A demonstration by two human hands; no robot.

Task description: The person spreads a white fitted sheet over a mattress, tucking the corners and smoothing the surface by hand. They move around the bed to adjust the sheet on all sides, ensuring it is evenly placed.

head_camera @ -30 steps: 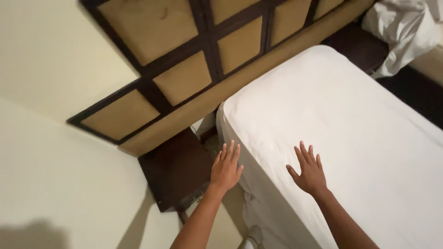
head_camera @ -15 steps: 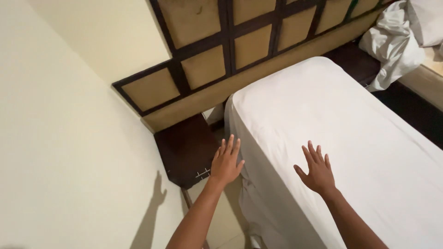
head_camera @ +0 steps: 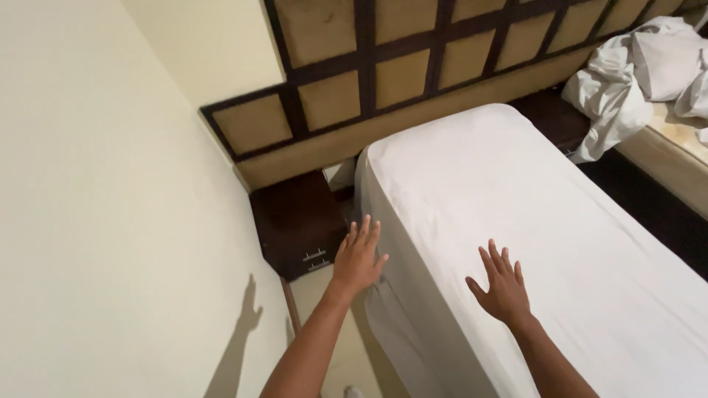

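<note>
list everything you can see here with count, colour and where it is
bed with fitted sheet: one, white, centre to right, head end against the headboard
headboard: one, tan padded panels in a dark brown grid, along the far wall
nightstand: one, dark brown, in the corner between wall and bed
wall: one, cream, left side, with a hand's shadow on it
crumpled linen: one pile, white, top right on a second bed
left hand: one, open, fingers spread, at the bed's left edge
right hand: one, open, flat over the sheet
</note>
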